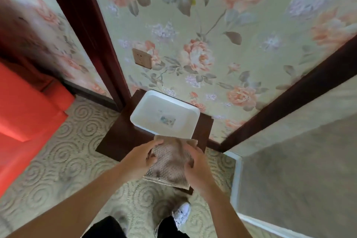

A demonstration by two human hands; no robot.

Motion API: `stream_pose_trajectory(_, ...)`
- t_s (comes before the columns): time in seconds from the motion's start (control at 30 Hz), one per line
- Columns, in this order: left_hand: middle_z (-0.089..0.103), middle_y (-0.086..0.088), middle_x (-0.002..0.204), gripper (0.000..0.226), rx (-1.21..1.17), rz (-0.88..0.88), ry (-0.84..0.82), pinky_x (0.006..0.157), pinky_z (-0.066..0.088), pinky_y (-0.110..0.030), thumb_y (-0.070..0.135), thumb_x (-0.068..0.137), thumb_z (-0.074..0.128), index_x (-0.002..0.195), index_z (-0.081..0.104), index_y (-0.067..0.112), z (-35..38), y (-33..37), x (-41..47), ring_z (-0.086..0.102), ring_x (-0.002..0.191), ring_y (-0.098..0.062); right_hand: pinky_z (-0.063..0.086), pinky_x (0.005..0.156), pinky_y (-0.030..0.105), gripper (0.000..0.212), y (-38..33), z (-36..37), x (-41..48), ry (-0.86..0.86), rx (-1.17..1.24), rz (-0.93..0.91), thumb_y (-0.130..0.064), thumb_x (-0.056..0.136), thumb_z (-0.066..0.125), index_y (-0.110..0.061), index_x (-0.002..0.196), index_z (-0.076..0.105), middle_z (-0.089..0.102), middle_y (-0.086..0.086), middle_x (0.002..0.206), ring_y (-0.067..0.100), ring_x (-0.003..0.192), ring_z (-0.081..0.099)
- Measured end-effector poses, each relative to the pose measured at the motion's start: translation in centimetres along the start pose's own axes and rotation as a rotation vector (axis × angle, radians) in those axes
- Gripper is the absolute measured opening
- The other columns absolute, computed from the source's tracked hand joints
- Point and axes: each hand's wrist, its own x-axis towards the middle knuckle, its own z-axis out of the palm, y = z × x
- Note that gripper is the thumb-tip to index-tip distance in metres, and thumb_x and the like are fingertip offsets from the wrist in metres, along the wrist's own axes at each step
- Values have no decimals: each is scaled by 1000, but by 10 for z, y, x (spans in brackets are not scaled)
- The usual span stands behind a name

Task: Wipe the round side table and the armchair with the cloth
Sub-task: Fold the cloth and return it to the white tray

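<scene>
Forearms reach down and forward from the bottom edge, above a white shoe (pixel 181 213) on the carpet. Both hands meet on the cloth (pixel 170 162), which lies over the near part of a dark stand (pixel 119 137), its far edge right at the rim of a white tray (pixel 135 116). The left hand (pixel 142 157) curls its fingers round the cloth's left side; the right hand (pixel 198 169) does the same on the right side, knuckles up, thumb tucked under. Wrists are bent slightly inward, so the fabric bunches between them.

Risk, as I judge it: lifting could catch the tray's rim and drag it, or one side could slip and leave the cloth trailing on the carpet. The armchair (pixel 25 114) sits well apart at left; no round table shows
</scene>
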Motion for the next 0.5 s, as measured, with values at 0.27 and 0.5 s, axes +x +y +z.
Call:
stream_pose_trajectory(0.27, 47, -3, 155, 58, 105, -14, 14, 110, 35, -26, 2, 100, 51, 153, 38, 22, 12, -34, 179, 50, 135, -17, 36, 95, 16, 44, 44, 17, 163, 79, -136, 147, 0, 97, 47, -17, 137, 57, 40, 2, 152, 19, 131, 49)
stream_pose_trajectory(0.5, 20, -11, 167, 66, 320, 125, -56, 116, 39, -46, 20, 100, 56, 158, 24, 27, 38, -83, 294, 38, 147, -33, 50, 96, 32, 67, 91, 50, 262, 114, -265, 147, 4, 95, 49, -26, 153, 33, -2, -5, 168, 24, 137, 46)
